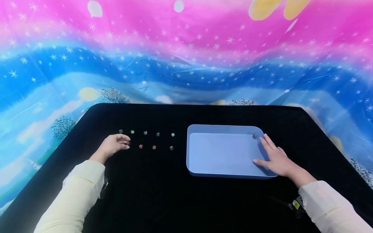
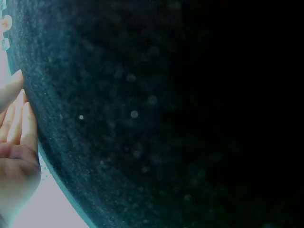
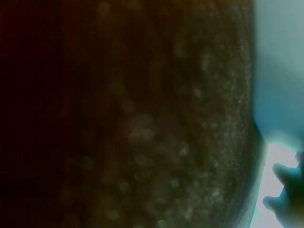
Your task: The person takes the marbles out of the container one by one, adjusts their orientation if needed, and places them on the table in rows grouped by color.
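Observation:
Small round glass marbles lie in two rows on a black-covered table. My left hand (image 1: 112, 145) is at the left end of the nearer row, thumb and forefinger closed about a dark marble (image 1: 128, 143), mostly hidden by the fingertips. In the left wrist view, part of the left hand (image 2: 19, 156) shows at the edge. A shallow blue-grey plastic box (image 1: 221, 155) stands right of the rows. Across its right wall rests my right hand (image 1: 276, 158), fingers spread and fairly straight. One marble (image 1: 254, 137) sits inside the box's far right corner, near those fingertips.
Greenish marbles (image 1: 145, 133) form the farther row, reddish ones (image 1: 154, 147) the nearer. Black cloth (image 1: 163, 200) covers the table. A colourful printed curtain (image 1: 186, 64) hangs behind it. Both wrist views are mostly dark and blurred.

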